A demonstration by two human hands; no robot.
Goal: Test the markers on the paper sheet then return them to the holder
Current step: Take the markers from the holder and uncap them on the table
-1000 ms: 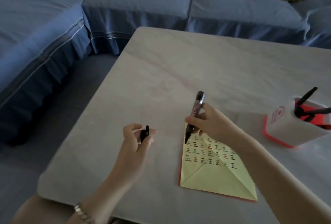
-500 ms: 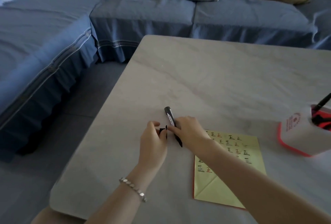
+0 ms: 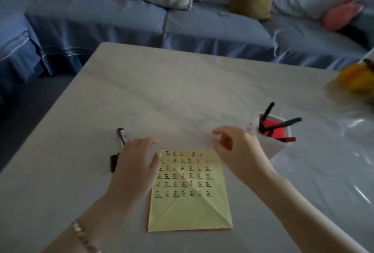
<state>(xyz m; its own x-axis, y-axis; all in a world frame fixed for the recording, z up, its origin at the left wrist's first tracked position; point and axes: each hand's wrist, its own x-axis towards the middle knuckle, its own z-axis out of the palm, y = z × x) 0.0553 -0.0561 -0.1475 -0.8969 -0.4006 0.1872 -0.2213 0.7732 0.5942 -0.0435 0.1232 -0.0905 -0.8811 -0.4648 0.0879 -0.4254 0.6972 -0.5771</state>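
Two bare forearms, entering from the lower edge of the frame, uncovered up to the frame border. Left hand [image 3: 137, 163] just left of centre, right hand [image 3: 240, 151] just right of centre, fingertips of the latter softened by blur. Round the left wrist, at lower left, a thin silver-coloured bracelet of small flat metal links [image 3: 83, 236], glinting pale, links strung in a single row.

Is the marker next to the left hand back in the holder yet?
Out. The marker lies flat on the table by the left hand, well apart from the holder.
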